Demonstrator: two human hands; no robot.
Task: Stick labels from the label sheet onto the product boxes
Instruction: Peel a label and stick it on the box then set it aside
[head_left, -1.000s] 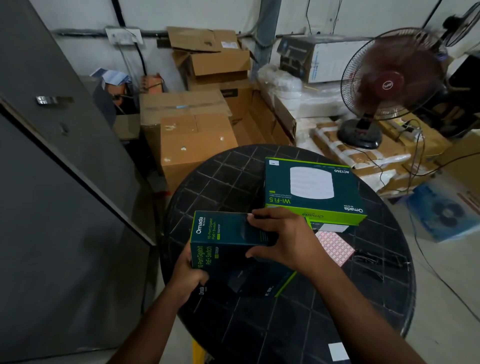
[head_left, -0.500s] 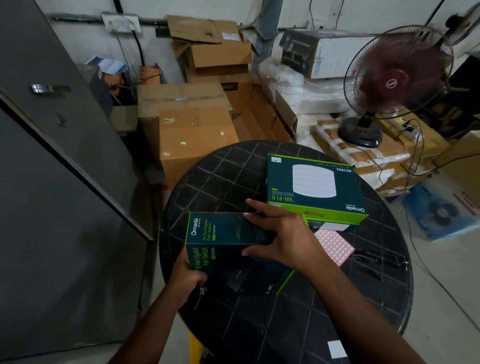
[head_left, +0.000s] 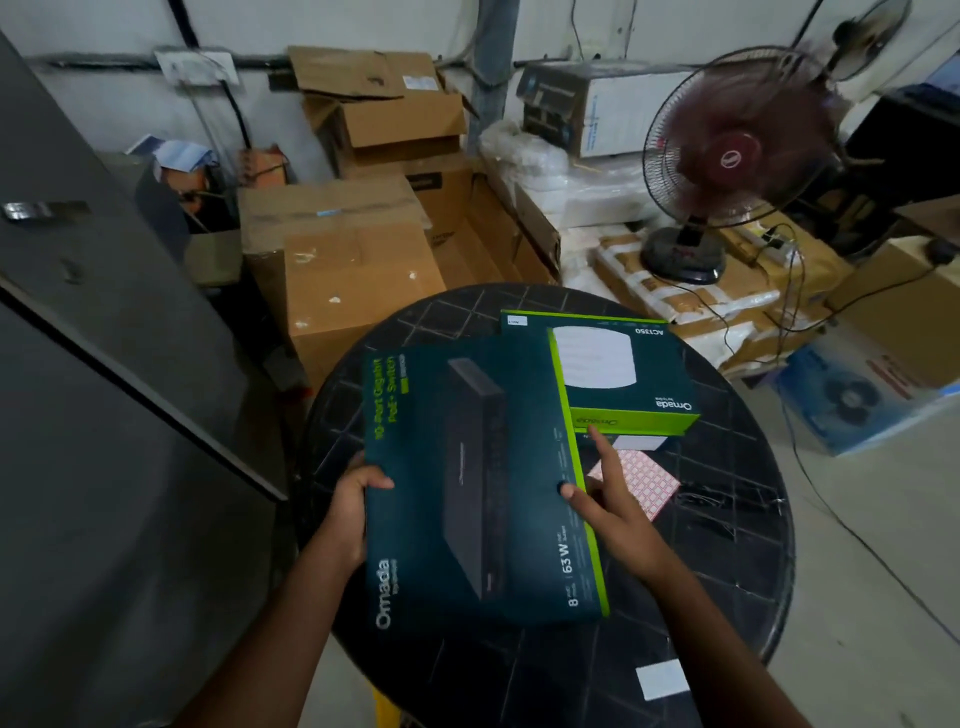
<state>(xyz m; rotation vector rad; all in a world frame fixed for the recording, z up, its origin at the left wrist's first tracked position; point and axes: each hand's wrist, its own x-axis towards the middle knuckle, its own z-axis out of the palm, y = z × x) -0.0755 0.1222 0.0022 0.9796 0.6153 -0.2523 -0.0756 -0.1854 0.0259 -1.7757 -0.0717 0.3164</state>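
The left hand (head_left: 353, 506) is gripping the switch box (head_left: 478, 483) at its nine o'clock edge, thumb curled over the face. The right hand (head_left: 605, 499) is pinching the three o'clock edge, forefinger straying outward. Beyond, at two o'clock, the label sheet (head_left: 641, 480) is lying beside the Wi-Fi box (head_left: 613, 374). That thin right-hand pinch is risking the box tipping onto the sheet and creasing labels.
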